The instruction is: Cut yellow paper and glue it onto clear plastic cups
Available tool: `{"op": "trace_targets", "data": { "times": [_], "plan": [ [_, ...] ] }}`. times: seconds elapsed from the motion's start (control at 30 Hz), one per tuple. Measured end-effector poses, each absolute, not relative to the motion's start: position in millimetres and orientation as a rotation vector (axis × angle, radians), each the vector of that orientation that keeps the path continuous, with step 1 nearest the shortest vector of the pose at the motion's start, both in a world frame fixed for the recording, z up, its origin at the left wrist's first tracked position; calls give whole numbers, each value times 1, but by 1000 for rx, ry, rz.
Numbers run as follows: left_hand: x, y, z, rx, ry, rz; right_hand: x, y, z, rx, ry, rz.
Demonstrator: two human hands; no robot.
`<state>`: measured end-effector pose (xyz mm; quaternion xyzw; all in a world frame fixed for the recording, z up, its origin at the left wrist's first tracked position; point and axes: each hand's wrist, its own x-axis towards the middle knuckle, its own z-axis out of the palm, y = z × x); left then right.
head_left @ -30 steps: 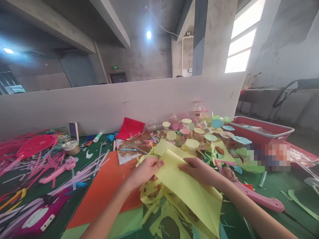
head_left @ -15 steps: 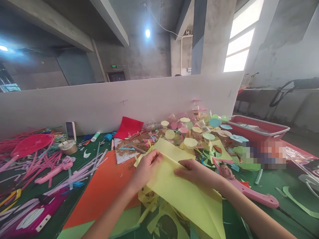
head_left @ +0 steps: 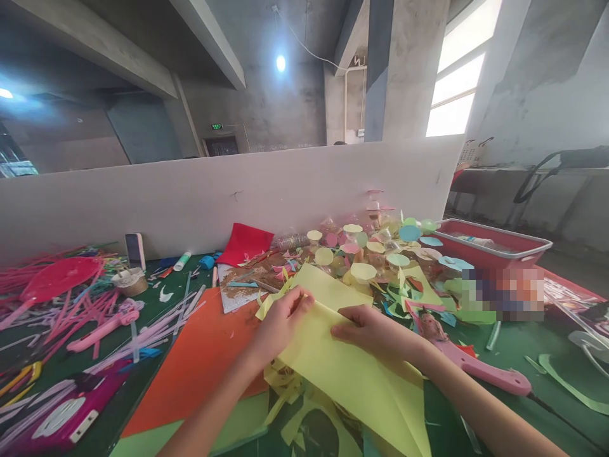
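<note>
A sheet of yellow paper (head_left: 361, 381) is held between my two hands, above a heap of yellow paper scraps (head_left: 288, 384). My left hand (head_left: 285, 320) pinches its upper left edge, thumb on top. My right hand (head_left: 368, 330) grips the upper right edge, with the fingers partly hidden behind the sheet. Another yellow sheet (head_left: 328, 285) lies just beyond. Left of the hands is a sheet of orange paper (head_left: 204, 362), with light green paper (head_left: 247, 419) under its near edge.
Paper-topped plastic cups (head_left: 364, 273) crowd the back. A pink glue gun (head_left: 490, 374) lies to the right, near a red bin (head_left: 499, 254). Pink straws (head_left: 95, 311), a pink fan (head_left: 61, 279) and yellow-handled scissors (head_left: 23, 384) are at the left. A white partition (head_left: 190, 197) stands behind.
My left hand has turned and moved slightly along the sheet's edge, its knuckles now higher. The sheet's upper left corner has gone under the left hand. The right hand barely shifted.
</note>
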<state>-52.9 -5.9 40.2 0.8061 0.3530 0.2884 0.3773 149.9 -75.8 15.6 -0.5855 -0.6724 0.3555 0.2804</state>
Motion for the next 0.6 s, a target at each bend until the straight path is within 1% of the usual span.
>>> {"op": "trace_targets", "data": {
  "times": [0.6],
  "plan": [
    [-51,-6,38,2136,898,776,150,-77,15,-1561,-1821,991]
  ]
}}
